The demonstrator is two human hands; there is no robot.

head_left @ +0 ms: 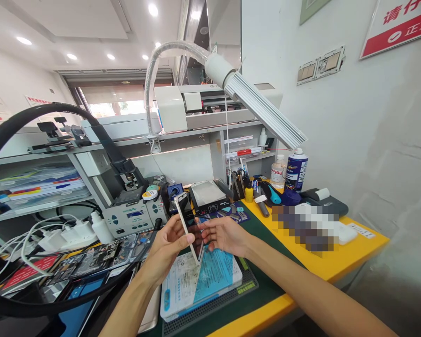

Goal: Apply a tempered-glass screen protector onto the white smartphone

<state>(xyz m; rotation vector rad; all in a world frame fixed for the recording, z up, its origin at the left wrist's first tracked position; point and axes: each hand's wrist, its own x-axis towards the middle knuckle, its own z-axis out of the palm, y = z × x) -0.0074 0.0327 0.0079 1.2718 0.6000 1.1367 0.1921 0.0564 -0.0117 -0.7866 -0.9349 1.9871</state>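
My left hand [172, 241] grips a white-framed smartphone [190, 227] by its lower left side, thumb along the edge and fingers behind it. The phone stands tilted almost upright, its dark glossy screen facing right. My right hand [226, 235] is close to the screen side, fingers loosely bent with gaps between them; whether the fingertips touch the phone I cannot tell. Under both hands lies a blue and white flat box [203, 276], on a dark perforated mat [247, 279].
A soldering or hot-air station [129, 217] and black flexible arm [38, 110] stand left, beside circuit boards [98, 257] and white chargers [77, 231]. A lamp [263, 107] hangs above. A heating plate [208, 196] sits behind the hands; a spray can [296, 171] stands right. Some items are pixelated.
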